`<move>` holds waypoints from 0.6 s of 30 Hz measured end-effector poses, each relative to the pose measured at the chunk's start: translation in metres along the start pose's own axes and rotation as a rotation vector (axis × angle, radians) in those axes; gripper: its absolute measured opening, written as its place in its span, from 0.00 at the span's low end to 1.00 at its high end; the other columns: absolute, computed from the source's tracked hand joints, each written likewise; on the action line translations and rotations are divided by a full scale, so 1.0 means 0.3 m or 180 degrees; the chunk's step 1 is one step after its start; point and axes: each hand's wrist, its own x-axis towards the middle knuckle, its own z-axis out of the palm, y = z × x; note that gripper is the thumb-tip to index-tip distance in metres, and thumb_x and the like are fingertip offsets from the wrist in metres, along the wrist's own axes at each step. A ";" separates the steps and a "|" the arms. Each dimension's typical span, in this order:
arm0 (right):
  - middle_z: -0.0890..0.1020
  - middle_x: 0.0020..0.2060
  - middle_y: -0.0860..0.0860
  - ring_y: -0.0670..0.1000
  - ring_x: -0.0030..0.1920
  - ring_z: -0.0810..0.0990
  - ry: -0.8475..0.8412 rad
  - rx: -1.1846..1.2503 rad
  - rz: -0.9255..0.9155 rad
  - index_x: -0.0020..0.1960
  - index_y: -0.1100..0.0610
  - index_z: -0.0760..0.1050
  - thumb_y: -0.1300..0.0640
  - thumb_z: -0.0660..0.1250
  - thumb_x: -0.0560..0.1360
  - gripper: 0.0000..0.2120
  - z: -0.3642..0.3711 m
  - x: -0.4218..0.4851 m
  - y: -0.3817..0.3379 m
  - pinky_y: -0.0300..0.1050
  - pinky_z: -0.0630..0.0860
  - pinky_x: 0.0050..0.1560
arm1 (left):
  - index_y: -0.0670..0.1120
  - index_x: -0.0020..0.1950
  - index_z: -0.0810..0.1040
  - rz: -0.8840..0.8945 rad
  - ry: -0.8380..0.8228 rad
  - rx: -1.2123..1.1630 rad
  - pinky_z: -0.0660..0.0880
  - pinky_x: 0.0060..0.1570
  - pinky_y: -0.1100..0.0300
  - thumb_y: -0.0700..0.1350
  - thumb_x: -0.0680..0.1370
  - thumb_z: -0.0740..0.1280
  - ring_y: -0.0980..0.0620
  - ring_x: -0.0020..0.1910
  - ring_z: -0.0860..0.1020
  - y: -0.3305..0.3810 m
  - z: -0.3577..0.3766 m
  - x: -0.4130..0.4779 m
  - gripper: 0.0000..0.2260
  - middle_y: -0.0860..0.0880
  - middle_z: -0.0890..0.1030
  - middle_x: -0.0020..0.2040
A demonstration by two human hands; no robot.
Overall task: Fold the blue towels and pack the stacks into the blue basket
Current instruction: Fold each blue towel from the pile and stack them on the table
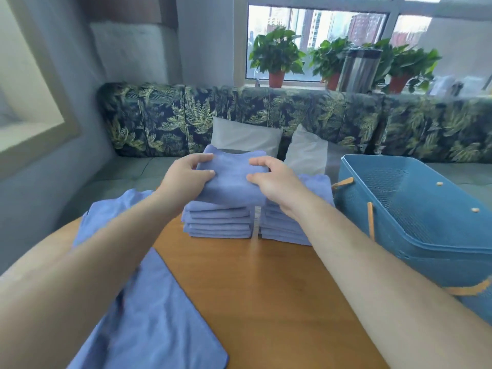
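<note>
I hold a folded blue towel between both hands, just above the left stack of folded blue towels. My left hand grips its left edge and my right hand grips its right edge. A second stack of folded towels stands right beside the first, partly hidden by my right forearm. Unfolded blue towels lie flat on the table's left side under my left arm. The blue basket with orange handles stands at the right, and its visible inside holds nothing.
The wooden table is bare in front of the stacks. Behind it runs a leaf-patterned sofa with two grey cushions. Potted plants and a metal canister stand on the windowsill.
</note>
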 end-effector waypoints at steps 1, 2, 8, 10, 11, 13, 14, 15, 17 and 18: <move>0.76 0.45 0.39 0.40 0.38 0.75 -0.0018 -0.0046 0.0001 0.67 0.47 0.76 0.59 0.69 0.76 0.20 0.031 0.059 -0.005 0.34 0.76 0.38 | 0.58 0.66 0.79 -0.0008 0.0072 0.0098 0.73 0.43 0.62 0.44 0.77 0.69 0.58 0.47 0.78 -0.016 -0.011 0.059 0.18 0.53 0.79 0.57; 0.78 0.47 0.42 0.43 0.40 0.76 -0.0033 -0.0108 0.0012 0.68 0.48 0.76 0.60 0.68 0.76 0.22 0.059 0.113 -0.003 0.37 0.76 0.37 | 0.57 0.66 0.78 -0.0018 0.0142 0.0182 0.72 0.40 0.63 0.43 0.77 0.69 0.57 0.45 0.77 -0.035 -0.016 0.112 0.18 0.53 0.79 0.56; 0.66 0.74 0.56 0.58 0.67 0.71 -0.0362 -0.2129 0.0301 0.74 0.51 0.70 0.53 0.67 0.78 0.24 0.199 0.242 0.080 0.46 0.71 0.63 | 0.49 0.62 0.79 -0.0162 -0.0459 0.1790 0.74 0.46 0.58 0.46 0.83 0.61 0.43 0.47 0.76 -0.228 0.037 0.230 0.11 0.42 0.77 0.57; 0.57 0.78 0.57 0.60 0.76 0.59 0.0143 -0.2949 -0.0330 0.74 0.51 0.69 0.52 0.66 0.77 0.25 0.228 0.237 0.088 0.52 0.61 0.73 | 0.49 0.64 0.79 0.0232 -0.0251 0.2477 0.69 0.65 0.49 0.50 0.84 0.58 0.41 0.65 0.72 -0.236 0.052 0.263 0.15 0.41 0.69 0.71; 0.55 0.80 0.56 0.60 0.79 0.54 0.0345 -0.3069 -0.0811 0.75 0.50 0.68 0.54 0.65 0.78 0.25 0.242 0.239 0.084 0.53 0.57 0.75 | 0.49 0.65 0.79 0.0567 -0.0041 0.2559 0.65 0.69 0.47 0.51 0.84 0.57 0.42 0.71 0.69 -0.220 0.055 0.278 0.15 0.43 0.66 0.75; 0.54 0.82 0.54 0.58 0.81 0.49 0.0420 -0.3143 -0.1391 0.77 0.51 0.64 0.53 0.59 0.81 0.25 0.271 0.259 0.084 0.54 0.52 0.77 | 0.48 0.68 0.77 0.1054 0.0013 0.2576 0.60 0.71 0.47 0.50 0.84 0.56 0.44 0.75 0.65 -0.204 0.066 0.311 0.17 0.46 0.64 0.78; 0.53 0.82 0.54 0.58 0.82 0.48 0.0249 -0.3247 -0.1404 0.80 0.52 0.61 0.51 0.54 0.83 0.25 0.285 0.271 0.098 0.54 0.50 0.79 | 0.47 0.71 0.74 0.1113 -0.0171 0.2694 0.58 0.72 0.46 0.50 0.84 0.54 0.44 0.77 0.62 -0.213 0.079 0.315 0.19 0.45 0.63 0.79; 0.51 0.82 0.55 0.57 0.82 0.46 -0.0053 -0.3401 -0.1257 0.82 0.53 0.56 0.50 0.49 0.85 0.25 0.301 0.283 0.125 0.54 0.48 0.80 | 0.46 0.74 0.69 0.1100 -0.0415 0.2879 0.56 0.74 0.45 0.49 0.85 0.51 0.44 0.78 0.60 -0.239 0.097 0.306 0.20 0.45 0.62 0.79; 0.48 0.83 0.55 0.57 0.82 0.44 -0.0812 -0.3567 -0.0720 0.83 0.56 0.48 0.50 0.42 0.86 0.27 0.324 0.304 0.198 0.55 0.45 0.81 | 0.45 0.79 0.61 0.0896 -0.0833 0.2877 0.52 0.77 0.43 0.49 0.85 0.48 0.44 0.80 0.54 -0.312 0.134 0.269 0.23 0.45 0.58 0.81; 0.46 0.83 0.55 0.56 0.82 0.43 -0.1012 -0.3563 -0.0568 0.83 0.57 0.45 0.51 0.40 0.86 0.27 0.327 0.316 0.228 0.55 0.45 0.81 | 0.44 0.81 0.59 0.0822 -0.0877 0.2691 0.50 0.78 0.43 0.50 0.86 0.48 0.45 0.81 0.52 -0.342 0.145 0.256 0.24 0.45 0.56 0.82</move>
